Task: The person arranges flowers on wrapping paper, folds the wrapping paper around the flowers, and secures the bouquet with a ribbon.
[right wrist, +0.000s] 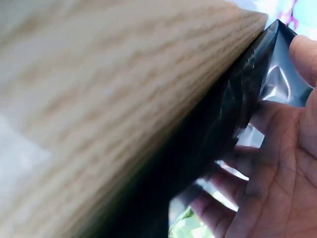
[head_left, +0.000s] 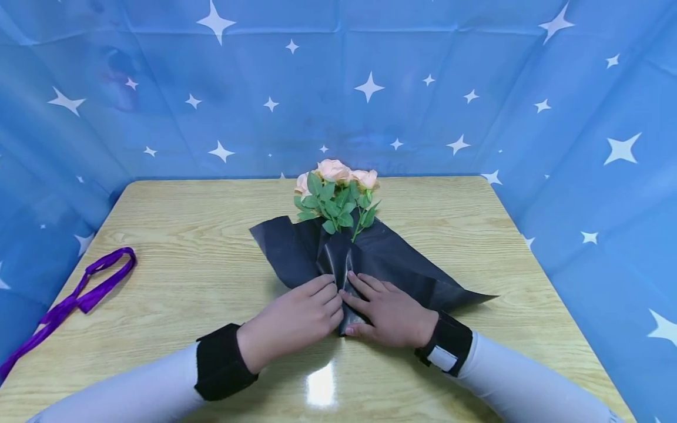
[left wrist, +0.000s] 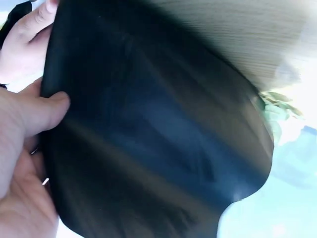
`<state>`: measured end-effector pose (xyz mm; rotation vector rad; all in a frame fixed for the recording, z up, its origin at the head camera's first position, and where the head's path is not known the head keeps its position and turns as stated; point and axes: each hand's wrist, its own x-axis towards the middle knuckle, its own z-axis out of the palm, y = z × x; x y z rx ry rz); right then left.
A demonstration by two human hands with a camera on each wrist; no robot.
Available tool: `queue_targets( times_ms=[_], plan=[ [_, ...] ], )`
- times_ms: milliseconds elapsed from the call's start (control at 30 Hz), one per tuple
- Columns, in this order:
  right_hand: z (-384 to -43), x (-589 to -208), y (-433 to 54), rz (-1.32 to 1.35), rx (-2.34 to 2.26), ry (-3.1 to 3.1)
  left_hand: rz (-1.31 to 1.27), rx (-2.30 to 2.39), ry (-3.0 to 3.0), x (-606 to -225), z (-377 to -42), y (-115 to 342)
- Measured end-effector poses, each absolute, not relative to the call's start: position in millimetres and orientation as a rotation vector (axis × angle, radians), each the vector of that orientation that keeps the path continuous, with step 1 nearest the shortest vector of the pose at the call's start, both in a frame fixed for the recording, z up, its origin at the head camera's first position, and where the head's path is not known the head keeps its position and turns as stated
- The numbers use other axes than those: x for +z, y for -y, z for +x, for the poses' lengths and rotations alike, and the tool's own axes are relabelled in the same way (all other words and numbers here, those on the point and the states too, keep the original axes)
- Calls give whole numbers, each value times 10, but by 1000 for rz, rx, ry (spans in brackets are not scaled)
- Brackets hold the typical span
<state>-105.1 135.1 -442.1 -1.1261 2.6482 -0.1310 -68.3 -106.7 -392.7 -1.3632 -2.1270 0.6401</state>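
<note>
A bouquet of pale pink roses [head_left: 334,170] with green leaves lies in black wrapping paper [head_left: 402,264], flower heads toward the back of the table. The paper spreads out on both sides and narrows to a folded point near me. My left hand [head_left: 293,320] pinches the paper's edge at the narrow part; the left wrist view shows its thumb on top of the dark sheet [left wrist: 148,114]. From the other side, my right hand [head_left: 391,311] presses on the folded paper with its fingers extended. The stems' lower ends are hidden inside the wrap.
A purple ribbon [head_left: 97,295] lies loosely looped at the left edge of the wood-grain table [head_left: 185,235]. Behind the table and along its sides hangs a blue cloth [head_left: 317,76] with white stars.
</note>
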Motion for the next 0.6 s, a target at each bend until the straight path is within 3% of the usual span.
queue_targets(
  times_ms=[367,600],
  plan=[
    [-1080,-4433,-1431,-1187,-280,-2658,-1443,669,1907,-4050,-981,761],
    [-1096,-4438,-1518,-1334,-374,-2665,-1451,399,2011,-4174,-1013,614]
  ],
)
